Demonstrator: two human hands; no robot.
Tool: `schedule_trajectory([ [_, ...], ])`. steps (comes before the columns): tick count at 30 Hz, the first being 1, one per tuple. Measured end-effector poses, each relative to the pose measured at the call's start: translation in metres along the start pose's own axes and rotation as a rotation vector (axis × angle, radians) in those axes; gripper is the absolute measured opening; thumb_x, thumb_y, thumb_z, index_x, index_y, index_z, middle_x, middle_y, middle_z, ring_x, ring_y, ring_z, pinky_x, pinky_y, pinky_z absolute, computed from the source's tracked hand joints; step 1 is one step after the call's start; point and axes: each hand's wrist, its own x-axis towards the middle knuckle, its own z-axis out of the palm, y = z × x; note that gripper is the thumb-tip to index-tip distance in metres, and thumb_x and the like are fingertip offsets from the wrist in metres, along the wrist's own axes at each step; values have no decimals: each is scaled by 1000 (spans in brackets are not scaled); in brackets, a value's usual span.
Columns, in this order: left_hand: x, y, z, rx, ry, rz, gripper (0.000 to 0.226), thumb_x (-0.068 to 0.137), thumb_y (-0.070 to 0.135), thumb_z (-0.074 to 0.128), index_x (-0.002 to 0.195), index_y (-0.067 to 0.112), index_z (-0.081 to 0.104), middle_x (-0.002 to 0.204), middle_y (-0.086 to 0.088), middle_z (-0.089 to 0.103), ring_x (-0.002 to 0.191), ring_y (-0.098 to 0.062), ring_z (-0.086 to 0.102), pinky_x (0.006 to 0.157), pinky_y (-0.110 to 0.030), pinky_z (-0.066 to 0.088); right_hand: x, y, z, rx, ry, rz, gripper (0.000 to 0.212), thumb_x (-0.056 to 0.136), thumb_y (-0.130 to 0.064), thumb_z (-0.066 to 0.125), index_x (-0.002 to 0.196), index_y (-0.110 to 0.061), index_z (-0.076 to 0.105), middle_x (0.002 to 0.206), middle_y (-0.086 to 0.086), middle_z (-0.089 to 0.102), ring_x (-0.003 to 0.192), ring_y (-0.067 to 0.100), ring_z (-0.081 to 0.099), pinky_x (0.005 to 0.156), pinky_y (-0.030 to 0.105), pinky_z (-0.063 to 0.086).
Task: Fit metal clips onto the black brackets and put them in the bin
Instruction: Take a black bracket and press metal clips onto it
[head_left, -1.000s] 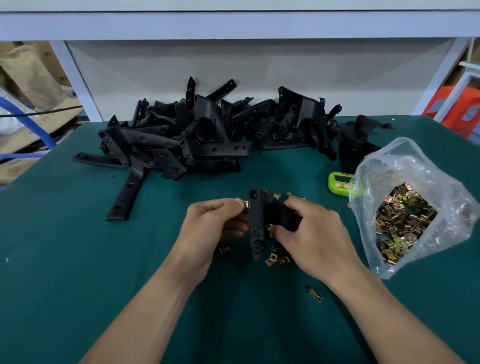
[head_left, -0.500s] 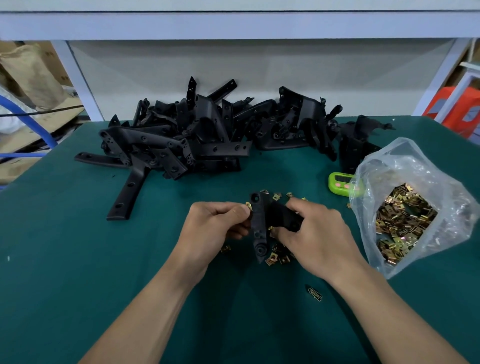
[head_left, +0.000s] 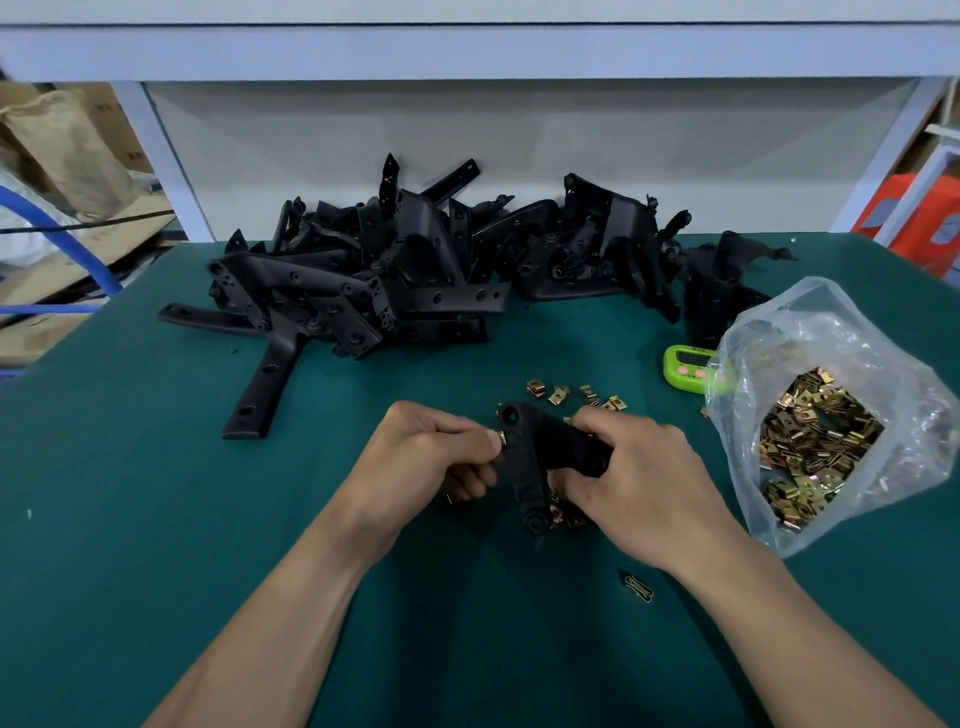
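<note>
between the two sets of fingers, the black bracket (head_left: 524, 467) has its long axis running away from the person, with a side arm pointing into the right hand (head_left: 639, 478), whose fingers curl round it. the left hand (head_left: 431, 457) pinches a metal clip (head_left: 502, 437) against the bracket's left edge. loose clips (head_left: 558, 392) lie just beyond the fingers. writing on the green timer (head_left: 688, 364) is too small to read.

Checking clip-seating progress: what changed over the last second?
Little. Both hands drew the black bracket slightly toward the person, its lower end swinging a bit right. The left hand still pinches the metal clip at the bracket's upper left edge; the right hand still grips its side arm. Nothing taken up or let go. The bracket pile, loose clips, bag and green timer stayed put.
</note>
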Motion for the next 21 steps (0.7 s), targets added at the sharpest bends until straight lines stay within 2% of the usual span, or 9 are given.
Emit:
schedule_trajectory([
  [11,0,-1,-4,23,-27,46,18,75,21,72,66,7,76,62,-13,68,54,-19,61,54,-26,50,2,-5,-5,27,-87,1,22,76,-43,77,87,-31,61,77,-7,68,72,20,60,69,45,54],
  [16,1,1,0,-21,-29,45,19,75,22,71,67,5,76,63,-15,68,55,-20,60,54,-26,49,4,-5,-11,102,-155,9,30,69,-48,73,91,-29,69,85,-7,72,83,18,64,76,47,55],
  [21,1,1,2,-35,-4,61,19,74,21,70,68,4,77,64,-16,67,55,-20,59,54,-27,48,5,-4,-11,142,-152,4,29,70,-50,75,93,-33,70,82,-8,72,78,12,63,73,43,56],
])
